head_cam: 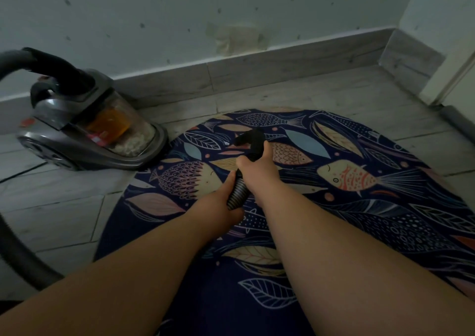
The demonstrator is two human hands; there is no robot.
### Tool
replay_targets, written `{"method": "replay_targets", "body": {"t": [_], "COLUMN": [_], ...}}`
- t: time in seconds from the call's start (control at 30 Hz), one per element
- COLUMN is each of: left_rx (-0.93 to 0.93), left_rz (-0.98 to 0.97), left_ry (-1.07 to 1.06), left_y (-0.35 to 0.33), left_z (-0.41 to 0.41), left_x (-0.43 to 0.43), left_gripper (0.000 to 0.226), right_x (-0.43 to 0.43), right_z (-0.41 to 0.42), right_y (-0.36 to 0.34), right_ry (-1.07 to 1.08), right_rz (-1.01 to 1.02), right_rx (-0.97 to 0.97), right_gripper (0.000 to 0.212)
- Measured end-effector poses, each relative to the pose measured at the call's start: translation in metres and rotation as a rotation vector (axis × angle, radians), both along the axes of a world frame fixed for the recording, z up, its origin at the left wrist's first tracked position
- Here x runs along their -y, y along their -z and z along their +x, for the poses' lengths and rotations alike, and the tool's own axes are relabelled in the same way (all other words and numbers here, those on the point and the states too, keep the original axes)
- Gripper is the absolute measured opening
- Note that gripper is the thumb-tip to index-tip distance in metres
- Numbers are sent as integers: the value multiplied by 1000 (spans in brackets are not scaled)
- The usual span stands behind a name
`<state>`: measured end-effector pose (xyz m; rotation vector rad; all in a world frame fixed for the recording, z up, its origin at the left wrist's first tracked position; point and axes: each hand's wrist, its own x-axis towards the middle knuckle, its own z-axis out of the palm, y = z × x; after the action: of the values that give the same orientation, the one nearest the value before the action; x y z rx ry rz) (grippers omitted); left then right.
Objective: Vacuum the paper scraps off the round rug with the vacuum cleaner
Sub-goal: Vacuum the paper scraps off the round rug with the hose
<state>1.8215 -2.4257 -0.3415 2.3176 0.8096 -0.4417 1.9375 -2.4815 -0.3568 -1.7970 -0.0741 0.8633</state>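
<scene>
So both hands were on the hose end, out over the middle of the round rug. The right hand was wrapped tight round the bottom of the black curved end piece, which hooked up and over toward the rug's far edge with its tip pointing left. The left hand sat just behind it, fingers and thumb curled round the ribbed grey hose, so the two hands were nearly touching.

There was one tiny white fleck on the rug just beside the tip, honestly too small to say whether it was a paper scrap. I couldn't pick out anything else loose on the fish and leaf pattern.

The vacuum cleaner was parked on the tiled floor just off the rug's far left edge, nose almost touching it. Its clear dust bin had whitish bits piled in the bottom. More of the hose came off the top of the machine and ran out of view on the left, then showed up again low on the left side. Behind it all was a grey baseboard along a pale speckled wall.
</scene>
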Motion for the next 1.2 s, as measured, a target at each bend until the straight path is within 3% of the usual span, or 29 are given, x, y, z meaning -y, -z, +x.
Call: {"method": "replay_targets", "body": {"t": [0.67, 1.2], "left_rx": [-17, -71], "left_rz": [6, 16], "left_ry": [-106, 52], "left_y": [-8, 0], "left_z": [-24, 80], "left_x": [-58, -31], "left_gripper": [91, 92], "right_x": [-75, -34], "right_z": [-20, 67], "right_y": [-5, 2], "right_ry": [-138, 50], "right_rz": [29, -70], "right_rx": [-72, 22], "right_gripper": [87, 80]}}
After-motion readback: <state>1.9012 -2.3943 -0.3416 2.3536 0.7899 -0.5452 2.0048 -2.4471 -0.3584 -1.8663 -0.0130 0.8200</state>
